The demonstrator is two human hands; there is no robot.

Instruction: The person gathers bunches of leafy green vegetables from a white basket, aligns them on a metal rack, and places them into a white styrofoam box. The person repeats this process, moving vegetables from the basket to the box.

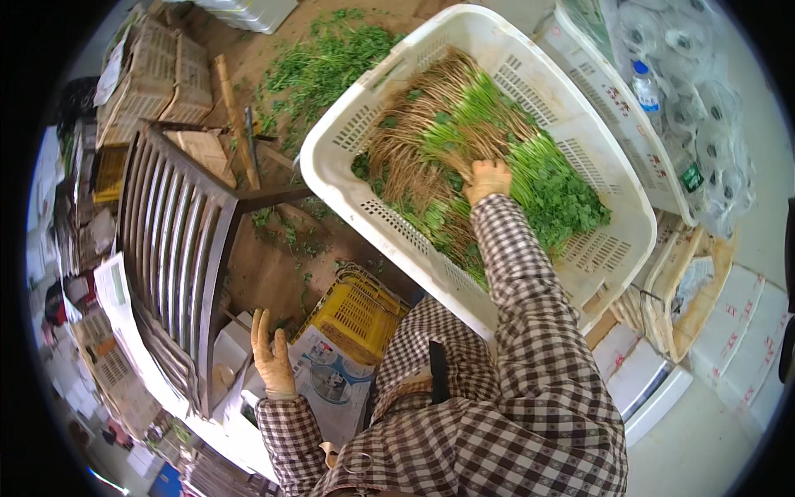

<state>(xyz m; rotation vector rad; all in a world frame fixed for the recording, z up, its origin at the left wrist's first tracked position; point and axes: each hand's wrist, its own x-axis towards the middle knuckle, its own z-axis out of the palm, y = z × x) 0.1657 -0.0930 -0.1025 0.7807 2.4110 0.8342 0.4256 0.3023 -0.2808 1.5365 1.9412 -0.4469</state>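
A large white plastic basket [397, 248] with slotted sides lies tilted before me. Inside are bunches of leafy green herbs [553, 199], which look like coriander, with long brown roots [404, 149]. My right hand [489, 180], in a pale glove, reaches into the basket with its fingers closed around stems at the root end of a bunch. My left hand [271, 354], gloved too, is raised at the lower left with its fingers apart and nothing in it, away from the basket. Both sleeves are checked.
Loose greens [323, 68] lie on the brown floor beyond the basket. A metal slatted frame [174, 230] stands at the left, near a yellow crate [360, 310]. Another white basket [621, 118] and wrapped bottles [702, 99] are at the right; white boxes [733, 335] lie below them.
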